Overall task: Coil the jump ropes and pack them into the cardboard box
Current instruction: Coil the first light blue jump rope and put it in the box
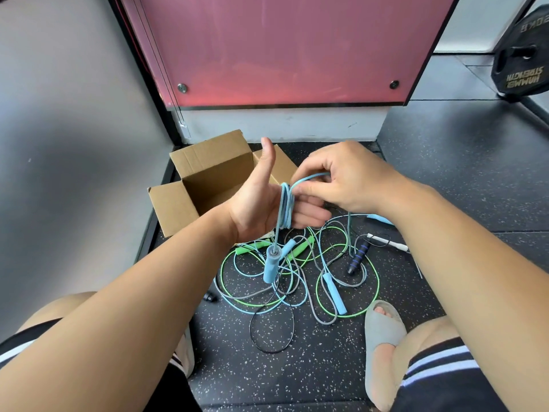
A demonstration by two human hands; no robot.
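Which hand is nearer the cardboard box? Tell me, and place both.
Left. The left hand overlaps the right side of the cardboard box in view; the right hand is further right, mostly past it, pinching the blue rope.

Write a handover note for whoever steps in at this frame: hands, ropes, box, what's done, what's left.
Left hand: raised, thumb up, light blue rope wound in several turns round its fingers; its blue handle hangs below.
Right hand: pinches the rope's free run, mid-wrap.
Cardboard box: open on the floor behind the left hand; no rope shows inside.
Tangle of ropes: green, grey, black and blue, on the floor in front.
Done: first rope partly coiled.
Left: finish the coil, box it, then untangle, coil and pack the rest.
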